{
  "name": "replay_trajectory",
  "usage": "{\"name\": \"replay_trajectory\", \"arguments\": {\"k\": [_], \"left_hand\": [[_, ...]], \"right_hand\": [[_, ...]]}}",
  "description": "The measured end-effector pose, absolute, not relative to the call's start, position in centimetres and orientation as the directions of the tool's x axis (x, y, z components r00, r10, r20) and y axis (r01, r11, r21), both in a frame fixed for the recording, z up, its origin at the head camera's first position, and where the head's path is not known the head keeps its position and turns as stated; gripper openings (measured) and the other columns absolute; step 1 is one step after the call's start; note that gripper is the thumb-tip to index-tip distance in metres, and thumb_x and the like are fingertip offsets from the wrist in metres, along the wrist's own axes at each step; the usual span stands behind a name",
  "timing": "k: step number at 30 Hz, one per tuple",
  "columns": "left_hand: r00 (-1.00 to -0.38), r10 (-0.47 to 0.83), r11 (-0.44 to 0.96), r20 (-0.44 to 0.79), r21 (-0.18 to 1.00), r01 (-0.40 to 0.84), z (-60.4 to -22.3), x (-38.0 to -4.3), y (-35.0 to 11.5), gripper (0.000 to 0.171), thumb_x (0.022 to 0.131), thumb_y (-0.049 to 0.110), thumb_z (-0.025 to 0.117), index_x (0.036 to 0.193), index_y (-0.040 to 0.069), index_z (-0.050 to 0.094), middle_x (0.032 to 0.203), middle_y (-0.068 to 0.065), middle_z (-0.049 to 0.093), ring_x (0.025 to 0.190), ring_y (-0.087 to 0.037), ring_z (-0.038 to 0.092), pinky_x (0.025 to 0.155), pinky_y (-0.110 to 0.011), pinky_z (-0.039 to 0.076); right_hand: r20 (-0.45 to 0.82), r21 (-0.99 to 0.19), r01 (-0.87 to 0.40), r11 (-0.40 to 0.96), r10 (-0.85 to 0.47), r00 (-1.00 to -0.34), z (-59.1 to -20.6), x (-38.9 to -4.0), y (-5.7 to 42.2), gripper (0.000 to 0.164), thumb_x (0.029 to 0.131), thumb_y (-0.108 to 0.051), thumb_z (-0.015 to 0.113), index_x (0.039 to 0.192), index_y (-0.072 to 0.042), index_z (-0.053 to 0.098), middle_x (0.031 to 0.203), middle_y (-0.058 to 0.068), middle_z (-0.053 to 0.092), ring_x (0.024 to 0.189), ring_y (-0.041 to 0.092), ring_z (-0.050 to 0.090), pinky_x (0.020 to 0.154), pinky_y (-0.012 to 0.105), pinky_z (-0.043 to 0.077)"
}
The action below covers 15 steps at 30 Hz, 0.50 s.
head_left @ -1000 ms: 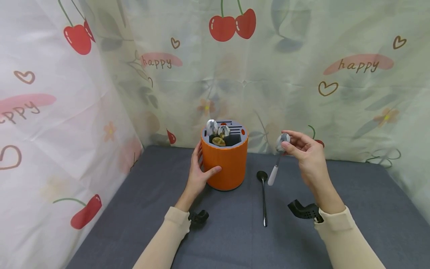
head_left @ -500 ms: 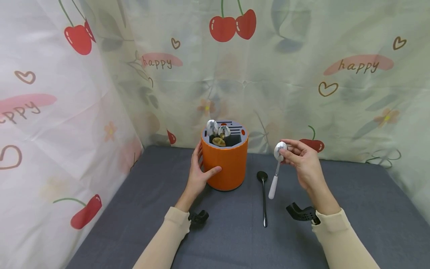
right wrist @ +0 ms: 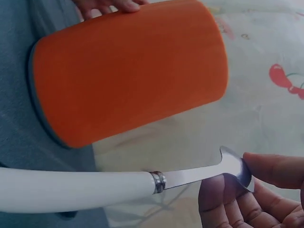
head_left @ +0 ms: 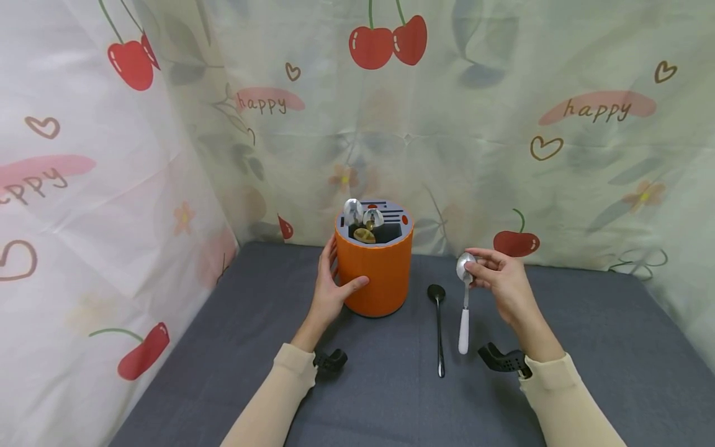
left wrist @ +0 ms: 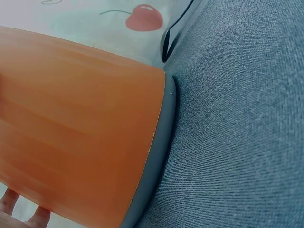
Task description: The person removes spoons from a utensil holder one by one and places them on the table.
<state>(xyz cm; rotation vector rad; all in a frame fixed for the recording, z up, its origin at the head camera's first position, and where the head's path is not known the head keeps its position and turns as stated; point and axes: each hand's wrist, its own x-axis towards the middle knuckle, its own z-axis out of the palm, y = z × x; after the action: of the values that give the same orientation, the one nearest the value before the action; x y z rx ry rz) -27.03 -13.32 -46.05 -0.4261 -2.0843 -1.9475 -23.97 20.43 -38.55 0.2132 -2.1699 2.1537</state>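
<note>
An orange cylindrical utensil holder [head_left: 373,279] stands upright on the table, several utensil heads showing in its top opening. My left hand [head_left: 329,288] grips its left side, thumb across the front and fingers reaching behind. To the right, my right hand [head_left: 503,279] pinches a metal spoon [head_left: 464,323] by its bowl, with the white handle hanging down toward me. The right wrist view shows thumb and fingers on the bowl of this spoon [right wrist: 232,166]. Whether the handle end touches the table I cannot tell. A dark long-handled spoon [head_left: 439,329] lies between holder and right hand.
Grey cloth covers the table [head_left: 363,397]. A patterned fabric curtain [head_left: 447,155] hangs behind it, with another fabric panel [head_left: 112,186] at the left. In the holder's top are a large opening, narrow slots and red-orange spots.
My right hand has come down and toward me with the white-handled spoon, which now hangs nearly straight beside the dark spoon. My left hand and the holder have stayed put.
</note>
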Motion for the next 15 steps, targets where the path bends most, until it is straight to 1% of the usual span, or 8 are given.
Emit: {"name": "replay_trajectory", "arguments": {"k": [1,2,3,7,8,11,15], "left_hand": [[-0.921,0.036,0.066,0.388,0.919,0.389,-46.4,-27.3,-13.4,0.101,0.092,0.028,0.083,0.167,0.033,0.015,0.168,0.010,0.021,0.154,-0.015,0.023,0.126,-0.054,0.021],[-0.918,0.034,0.073,0.394,0.916,0.396,-46.8,-27.5,-13.4,0.101,0.092,0.030,0.083,0.167,0.035,0.015,0.167,0.012,0.022,0.154,-0.014,0.024,0.126,-0.054,0.022],[-0.918,0.033,0.073,0.395,0.915,0.396,-46.8,-27.5,-13.4,0.101,0.092,0.030,0.083,0.167,0.035,0.015,0.167,0.012,0.021,0.154,-0.014,0.024,0.126,-0.054,0.022],[-0.916,0.033,0.070,0.400,0.913,0.401,-46.8,-27.5,-13.5,0.103,0.091,0.031,0.084,0.168,0.031,0.015,0.167,0.011,0.021,0.154,-0.015,0.023,0.126,-0.054,0.022],[-0.916,0.034,0.071,0.401,0.913,0.402,-46.8,-27.5,-13.5,0.103,0.091,0.031,0.084,0.167,0.031,0.015,0.167,0.011,0.021,0.154,-0.015,0.023,0.126,-0.055,0.022],[-0.916,0.037,0.073,0.399,0.913,0.401,-46.9,-27.6,-13.5,0.101,0.092,0.032,0.083,0.167,0.034,0.015,0.167,0.012,0.021,0.154,-0.013,0.023,0.126,-0.053,0.022],[-0.917,0.034,0.075,0.396,0.914,0.398,-47.0,-27.6,-13.5,0.100,0.093,0.029,0.082,0.166,0.038,0.015,0.167,0.012,0.021,0.154,-0.013,0.023,0.126,-0.053,0.022]], "right_hand": [[0.143,-0.990,-0.143,0.006,-0.049,-0.989,-38.8,-24.0,20.5,0.039,0.099,-0.009,0.072,0.133,0.008,0.063,0.087,-0.001,0.067,0.077,0.013,0.066,0.067,0.027,0.061],[0.133,-0.991,-0.133,0.004,-0.055,-0.990,-39.1,-24.1,20.6,0.042,0.099,-0.009,0.072,0.135,0.011,0.060,0.087,-0.001,0.067,0.077,0.013,0.066,0.067,0.028,0.061],[0.123,-0.992,-0.123,0.006,-0.059,-0.991,-39.3,-24.2,20.6,0.041,0.100,-0.009,0.072,0.134,0.010,0.061,0.086,-0.001,0.067,0.076,0.013,0.067,0.067,0.028,0.061],[0.082,-0.996,-0.084,0.024,-0.065,-0.995,-40.1,-24.3,20.9,0.035,0.101,-0.009,0.070,0.132,0.005,0.064,0.087,-0.001,0.067,0.076,0.013,0.067,0.068,0.029,0.061],[0.074,-0.997,-0.077,0.033,-0.066,-0.995,-40.3,-24.3,20.9,0.034,0.101,-0.010,0.070,0.131,0.005,0.064,0.087,-0.001,0.067,0.076,0.013,0.067,0.068,0.030,0.061],[0.058,-0.996,-0.063,0.067,-0.066,-0.996,-40.9,-24.4,21.2,0.037,0.102,-0.010,0.069,0.134,0.007,0.062,0.087,-0.001,0.067,0.078,0.012,0.066,0.068,0.030,0.061],[0.035,-0.995,-0.042,0.093,-0.077,-0.996,-41.7,-24.5,21.5,0.043,0.103,-0.012,0.068,0.137,0.011,0.057,0.090,-0.001,0.069,0.081,0.013,0.066,0.069,0.031,0.061]]}}
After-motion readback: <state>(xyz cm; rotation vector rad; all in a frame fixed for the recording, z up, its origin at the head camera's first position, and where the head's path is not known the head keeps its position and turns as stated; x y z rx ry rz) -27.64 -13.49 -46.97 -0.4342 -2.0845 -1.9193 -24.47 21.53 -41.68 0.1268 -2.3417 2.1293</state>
